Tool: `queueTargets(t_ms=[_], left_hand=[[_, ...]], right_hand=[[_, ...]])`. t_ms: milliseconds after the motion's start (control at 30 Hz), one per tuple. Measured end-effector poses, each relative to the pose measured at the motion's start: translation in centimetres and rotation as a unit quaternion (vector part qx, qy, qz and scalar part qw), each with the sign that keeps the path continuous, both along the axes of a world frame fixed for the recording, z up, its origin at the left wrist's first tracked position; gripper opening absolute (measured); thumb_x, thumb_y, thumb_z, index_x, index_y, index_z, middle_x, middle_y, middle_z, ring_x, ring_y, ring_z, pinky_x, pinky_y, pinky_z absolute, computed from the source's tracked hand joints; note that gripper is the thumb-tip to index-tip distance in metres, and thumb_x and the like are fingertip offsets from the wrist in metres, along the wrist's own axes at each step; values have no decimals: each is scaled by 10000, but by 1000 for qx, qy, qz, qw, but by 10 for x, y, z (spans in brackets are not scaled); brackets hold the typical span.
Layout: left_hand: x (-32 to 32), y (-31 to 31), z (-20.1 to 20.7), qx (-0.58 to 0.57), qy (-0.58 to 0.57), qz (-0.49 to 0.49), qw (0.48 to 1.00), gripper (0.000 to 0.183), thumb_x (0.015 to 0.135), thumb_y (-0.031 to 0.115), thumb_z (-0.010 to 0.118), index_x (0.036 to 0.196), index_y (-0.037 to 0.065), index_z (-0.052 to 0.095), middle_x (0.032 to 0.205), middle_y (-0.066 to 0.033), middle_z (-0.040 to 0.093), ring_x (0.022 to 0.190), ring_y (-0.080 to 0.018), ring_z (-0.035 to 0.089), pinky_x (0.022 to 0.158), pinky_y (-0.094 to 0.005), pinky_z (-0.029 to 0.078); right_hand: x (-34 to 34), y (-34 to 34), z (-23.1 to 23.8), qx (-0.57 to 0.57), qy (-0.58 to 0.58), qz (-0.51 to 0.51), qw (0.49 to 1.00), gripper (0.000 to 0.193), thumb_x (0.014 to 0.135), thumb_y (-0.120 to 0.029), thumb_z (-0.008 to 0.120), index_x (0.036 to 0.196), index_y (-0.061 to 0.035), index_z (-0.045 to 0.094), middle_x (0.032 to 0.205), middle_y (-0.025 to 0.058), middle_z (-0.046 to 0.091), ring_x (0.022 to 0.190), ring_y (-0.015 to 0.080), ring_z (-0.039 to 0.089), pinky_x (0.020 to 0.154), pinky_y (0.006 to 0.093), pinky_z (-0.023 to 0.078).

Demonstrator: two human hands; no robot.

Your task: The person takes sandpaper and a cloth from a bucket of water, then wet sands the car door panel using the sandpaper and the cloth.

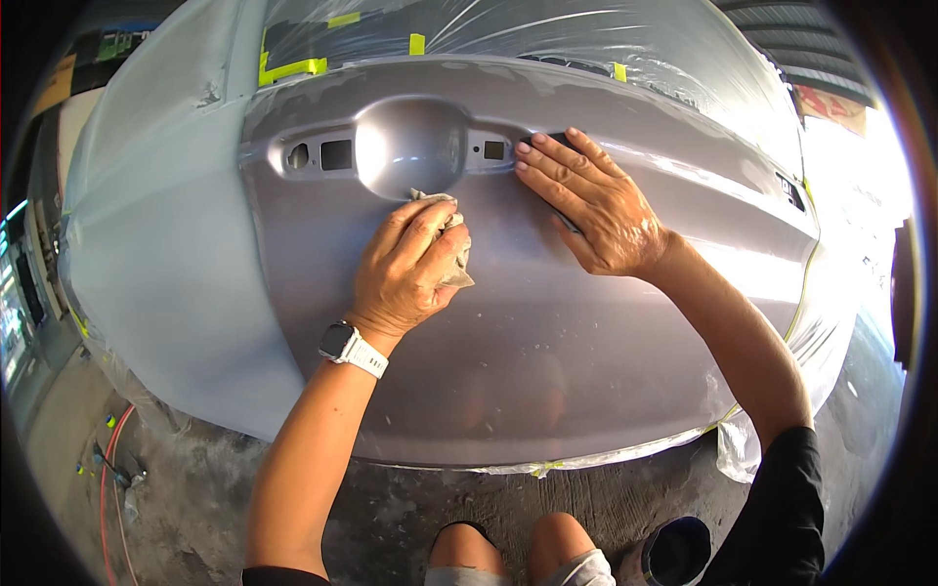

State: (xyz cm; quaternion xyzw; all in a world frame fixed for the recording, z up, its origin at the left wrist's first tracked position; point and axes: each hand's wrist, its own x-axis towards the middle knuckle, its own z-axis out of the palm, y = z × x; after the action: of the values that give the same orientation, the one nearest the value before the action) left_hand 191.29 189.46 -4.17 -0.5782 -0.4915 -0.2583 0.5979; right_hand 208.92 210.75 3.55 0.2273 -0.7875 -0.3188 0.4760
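Observation:
A grey-mauve car door panel [489,361] fills the middle, with a rounded handle recess [410,146] and cut-out holes on both sides of it. My left hand [405,259], below the recess, is closed around a crumpled beige cloth [455,264] against the panel. To the right of the recess, my right hand [596,210] lies with fingers extended over a dark flat pad [552,140], pressing it to the door. Most of the pad is hidden beneath the palm and fingers; only its edges show near the fingertips and thumb.
Clear plastic sheeting [547,34] with yellow-green tape [293,70] covers the window area. A pale grey panel [166,264] adjoins the door on the left. Below, a dark bucket [676,554] stands by my legs, and a red hose [109,469] runs along the concrete floor.

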Motion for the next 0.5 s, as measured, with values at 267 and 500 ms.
queueTargets(t_ms=[267,500], left_hand=[[2,4,1,15,6,-1,1000,441,647,15,810,1063,85,684,1240,-94,654,1113,-314,636,958,-408,560],[0,0,1,-1,7,-1,1000,469,628,5,813,1070,84,681,1245,-89,654,1120,-309,636,963,-409,558]], right_hand=[[-39,-45,-4,-3,-33,32,999,634,741,-204,686,1322,34,593,1327,206,626,1285,342,555,1126,467,411],[-19,-13,-4,36,19,63,997,526,761,-201,672,1234,26,638,1241,162,665,1182,308,617,1116,446,425]])
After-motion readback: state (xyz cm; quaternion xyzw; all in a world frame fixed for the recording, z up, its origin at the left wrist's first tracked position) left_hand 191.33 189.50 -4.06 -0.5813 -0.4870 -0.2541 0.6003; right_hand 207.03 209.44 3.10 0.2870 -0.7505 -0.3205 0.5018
